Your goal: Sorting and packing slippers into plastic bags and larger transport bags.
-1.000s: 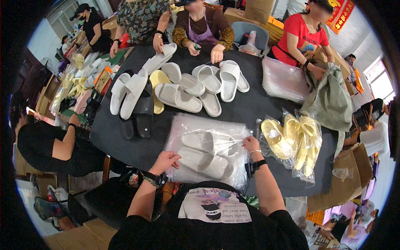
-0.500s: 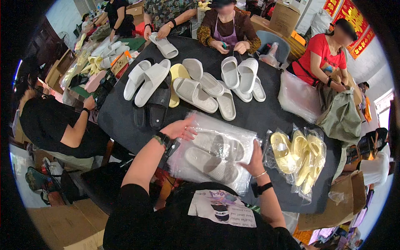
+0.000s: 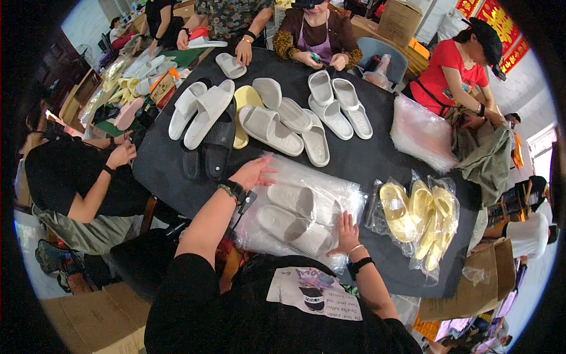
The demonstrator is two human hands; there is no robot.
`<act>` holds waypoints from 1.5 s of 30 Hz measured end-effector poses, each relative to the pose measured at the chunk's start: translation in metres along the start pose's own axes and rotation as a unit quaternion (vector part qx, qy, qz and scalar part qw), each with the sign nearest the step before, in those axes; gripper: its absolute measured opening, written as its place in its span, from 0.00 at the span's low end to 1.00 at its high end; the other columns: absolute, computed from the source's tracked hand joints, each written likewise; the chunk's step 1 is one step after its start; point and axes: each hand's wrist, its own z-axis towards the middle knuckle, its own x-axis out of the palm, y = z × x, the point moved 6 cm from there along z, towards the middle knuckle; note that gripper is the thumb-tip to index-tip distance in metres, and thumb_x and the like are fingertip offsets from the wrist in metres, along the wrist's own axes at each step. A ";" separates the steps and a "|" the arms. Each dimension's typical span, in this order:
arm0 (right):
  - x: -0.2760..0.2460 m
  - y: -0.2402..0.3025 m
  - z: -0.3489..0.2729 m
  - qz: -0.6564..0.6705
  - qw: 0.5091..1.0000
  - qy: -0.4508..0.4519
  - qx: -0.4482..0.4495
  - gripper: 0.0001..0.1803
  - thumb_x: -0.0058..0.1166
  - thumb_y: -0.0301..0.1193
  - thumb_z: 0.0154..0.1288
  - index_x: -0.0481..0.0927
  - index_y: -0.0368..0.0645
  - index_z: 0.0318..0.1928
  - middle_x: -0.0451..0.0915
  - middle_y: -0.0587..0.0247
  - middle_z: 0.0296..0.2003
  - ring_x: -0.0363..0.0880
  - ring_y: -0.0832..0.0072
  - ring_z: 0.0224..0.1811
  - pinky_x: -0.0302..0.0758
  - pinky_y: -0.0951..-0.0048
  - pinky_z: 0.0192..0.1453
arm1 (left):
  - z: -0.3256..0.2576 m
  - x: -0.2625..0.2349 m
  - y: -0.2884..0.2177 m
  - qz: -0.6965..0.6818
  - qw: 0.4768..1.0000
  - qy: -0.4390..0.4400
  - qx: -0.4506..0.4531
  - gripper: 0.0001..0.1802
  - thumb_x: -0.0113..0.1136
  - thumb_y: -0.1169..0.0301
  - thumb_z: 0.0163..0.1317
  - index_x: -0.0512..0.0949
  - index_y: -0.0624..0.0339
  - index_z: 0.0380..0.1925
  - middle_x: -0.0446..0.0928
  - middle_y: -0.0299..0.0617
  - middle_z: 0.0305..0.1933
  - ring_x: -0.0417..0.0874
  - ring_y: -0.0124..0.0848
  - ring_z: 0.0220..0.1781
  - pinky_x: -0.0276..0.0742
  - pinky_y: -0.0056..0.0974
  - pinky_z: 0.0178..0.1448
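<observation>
A pair of light grey slide slippers (image 3: 293, 227) lies in a clear plastic bag (image 3: 259, 236), on top of what looks like a stack of clear bags at the near edge of the table. My left hand (image 3: 254, 172) is at the far left corner of the plastic, palm turned inward and fingers stretched out. At the near right side, my right hand (image 3: 346, 236) rests on the bag beside the slipper straps, fingers spread. Neither hand grips anything. To the right lie several pale yellow slippers (image 3: 394, 212) in clear bags.
Beyond the bag, loose grey slippers (image 3: 271, 130), black slippers (image 3: 218, 144) and a yellow slipper (image 3: 242, 138) crowd the dark table (image 3: 365, 159). A stack of clear bags (image 3: 421, 133) lies at the right edge. Co-workers are around the table; one hand (image 3: 243, 52) touches a grey slipper.
My right hand has come nearer and leftward, from the bag's right edge onto its surface. My left hand stays at its corner. At the far side, a co-worker has set a grey slipper down.
</observation>
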 end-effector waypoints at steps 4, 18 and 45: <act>-0.002 0.002 0.002 0.019 1.000 0.011 -0.004 0.92 0.79 0.58 0.12 0.27 0.39 0.72 0.28 0.45 0.74 0.27 0.48 0.77 0.42 0.38 0.72 | -0.012 -0.033 0.041 -0.154 0.988 0.025 -0.006 0.25 0.41 0.52 0.73 0.65 0.58 0.59 0.76 0.51 0.53 0.82 0.50 0.48 0.82 0.51 0.48; 0.021 -0.014 0.006 0.041 0.999 0.019 -0.003 0.94 0.78 0.60 0.10 0.24 0.39 0.72 0.28 0.47 0.75 0.25 0.50 0.77 0.39 0.38 0.73 | -0.073 0.007 0.088 0.135 0.953 0.236 -0.131 0.29 0.54 0.70 0.65 0.63 0.56 0.66 0.79 0.45 0.54 0.84 0.30 0.28 0.71 0.25 0.25; 0.042 -0.024 0.013 0.001 0.999 0.034 0.020 0.93 0.75 0.63 0.12 0.25 0.31 0.70 0.29 0.44 0.74 0.22 0.49 0.77 0.38 0.36 0.72 | -0.025 0.173 0.071 0.743 0.533 0.174 0.365 0.14 0.54 0.69 0.53 0.83 0.61 0.37 0.79 0.50 0.49 0.77 0.46 0.55 0.66 0.53 0.62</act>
